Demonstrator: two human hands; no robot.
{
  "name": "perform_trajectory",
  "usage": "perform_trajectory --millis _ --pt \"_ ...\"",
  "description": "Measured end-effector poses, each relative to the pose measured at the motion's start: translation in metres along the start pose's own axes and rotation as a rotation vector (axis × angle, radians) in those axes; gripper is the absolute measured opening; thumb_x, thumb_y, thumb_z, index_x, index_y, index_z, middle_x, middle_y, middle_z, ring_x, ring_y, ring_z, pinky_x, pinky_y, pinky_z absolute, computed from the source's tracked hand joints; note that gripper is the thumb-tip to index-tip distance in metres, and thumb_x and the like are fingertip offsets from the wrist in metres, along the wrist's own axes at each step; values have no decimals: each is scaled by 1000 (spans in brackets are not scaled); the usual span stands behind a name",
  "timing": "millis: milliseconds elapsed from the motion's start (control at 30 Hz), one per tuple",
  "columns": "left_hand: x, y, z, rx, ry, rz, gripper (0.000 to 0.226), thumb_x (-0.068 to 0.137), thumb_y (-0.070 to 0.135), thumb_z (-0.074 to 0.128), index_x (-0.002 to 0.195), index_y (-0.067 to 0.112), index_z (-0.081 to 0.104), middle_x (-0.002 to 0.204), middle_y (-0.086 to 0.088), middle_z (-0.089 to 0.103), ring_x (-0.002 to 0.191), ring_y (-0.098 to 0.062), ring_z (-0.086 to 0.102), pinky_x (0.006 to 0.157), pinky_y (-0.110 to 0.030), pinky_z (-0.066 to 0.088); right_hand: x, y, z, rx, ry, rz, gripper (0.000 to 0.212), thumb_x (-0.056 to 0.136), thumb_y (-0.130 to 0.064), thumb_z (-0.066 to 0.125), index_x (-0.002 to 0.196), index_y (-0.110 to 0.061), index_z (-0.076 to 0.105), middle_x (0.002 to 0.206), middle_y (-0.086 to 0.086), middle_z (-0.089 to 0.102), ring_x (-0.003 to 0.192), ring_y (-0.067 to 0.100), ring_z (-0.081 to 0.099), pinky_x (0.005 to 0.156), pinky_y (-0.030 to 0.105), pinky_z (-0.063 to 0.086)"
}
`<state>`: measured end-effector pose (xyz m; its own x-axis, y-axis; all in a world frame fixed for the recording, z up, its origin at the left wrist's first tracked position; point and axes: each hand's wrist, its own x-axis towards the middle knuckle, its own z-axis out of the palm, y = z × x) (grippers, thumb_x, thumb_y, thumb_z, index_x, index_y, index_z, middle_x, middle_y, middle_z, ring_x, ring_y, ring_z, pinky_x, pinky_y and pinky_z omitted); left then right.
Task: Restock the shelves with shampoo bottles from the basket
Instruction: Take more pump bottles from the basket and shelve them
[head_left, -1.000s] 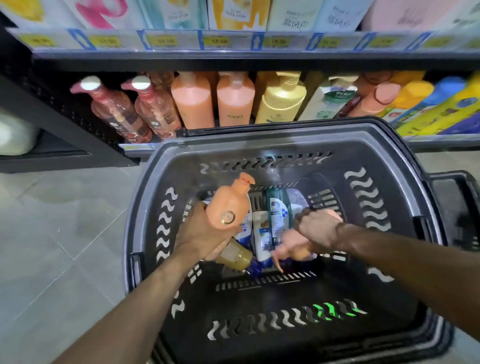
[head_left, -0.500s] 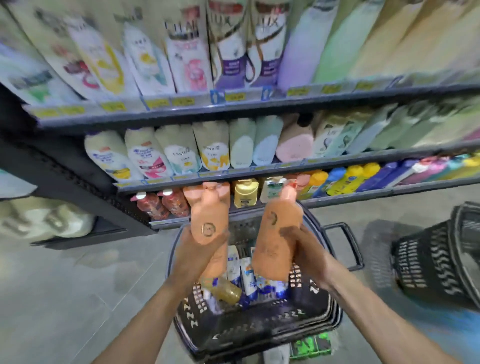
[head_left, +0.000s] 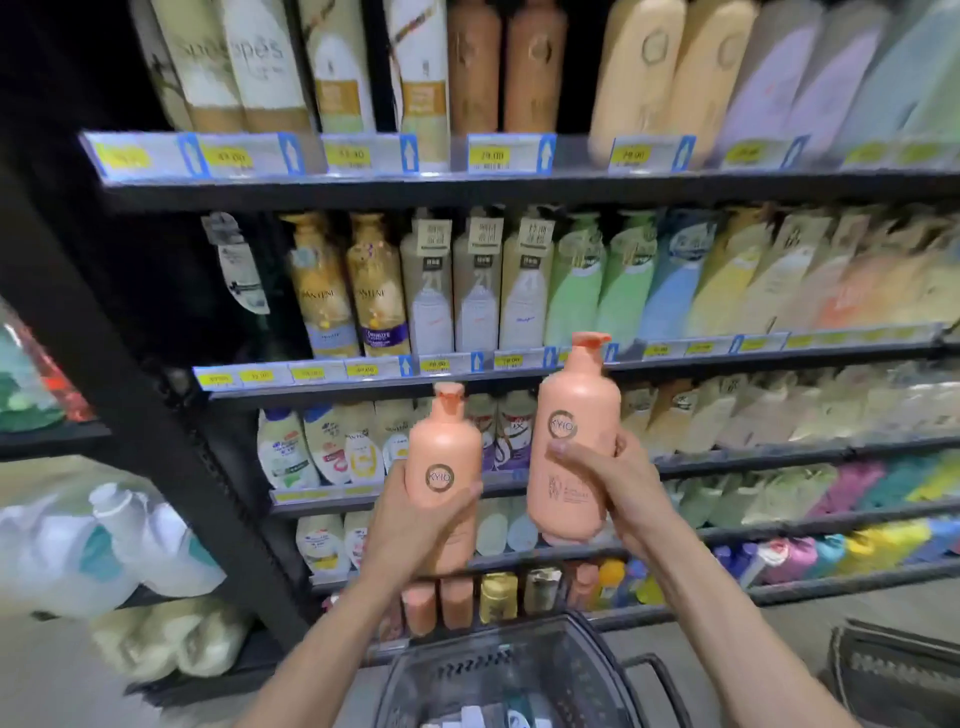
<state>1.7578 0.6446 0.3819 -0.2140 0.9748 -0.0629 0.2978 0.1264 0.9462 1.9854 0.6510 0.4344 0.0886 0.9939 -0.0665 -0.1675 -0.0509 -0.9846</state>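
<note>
Well, two peach KYIO pump bottles are up in the air in front of the middle shelves, above the basket, one in each bare hand. Both are smooth, matte plastic with rounded shoulders, a narrow neck and a flat pump cap in the same peach, and each has a gold ring emblem printed on the front.

The left bottle (head_left: 444, 447) sits lower. The left grip (head_left: 415, 525) is wrapped round its lower half from underneath, with the thumb lying against the front. The right bottle (head_left: 576, 395) is higher and looks nearer, its cap overlapping a price rail. The right grip (head_left: 618, 483) clasps its middle from the side, fingertips (head_left: 563, 451) curled across the front just under the emblem. The bottles stand close together, not touching. Both bare forearms rise from the lower edge and angle inward.

The shelves (head_left: 519, 189) are black metal, fronted by clear plastic rails carrying yellow price tags (head_left: 491, 155) and packed with glossy bottles, blurred toward the right. The basket (head_left: 519, 660) is dark grey plastic with slotted walls. Similar peach bottles (head_left: 457, 603) stand on the lowest shelf behind it. White plastic jugs (head_left: 130, 540) sit on a low shelf at far left.
</note>
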Motion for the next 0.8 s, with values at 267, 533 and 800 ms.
perform_trajectory --millis 267,533,800 --pt "9 186 -58 -128 99 345 58 58 50 90 98 28 53 93 10 67 80 -1 64 60 -22 47 0 -192 45 -37 67 -404 74 43 -30 90 109 -9 63 101 6 74 86 17 70 72 32 58" --pt "23 281 -73 -182 86 510 81 47 67 83 109 20 63 101 2 73 95 -17 69 87 -47 57 17 -265 61 -37 41 -540 55 54 -24 93 103 -21 68 86 -7 77 76 7 73 57 20 56" --pt "70 334 -44 -60 265 619 77 54 63 85 112 23 54 102 9 67 94 -9 66 71 -28 53 72 -277 32 -90 22 -550 39 55 -29 93 88 -25 71 79 -13 75 70 0 71 52 14 52"
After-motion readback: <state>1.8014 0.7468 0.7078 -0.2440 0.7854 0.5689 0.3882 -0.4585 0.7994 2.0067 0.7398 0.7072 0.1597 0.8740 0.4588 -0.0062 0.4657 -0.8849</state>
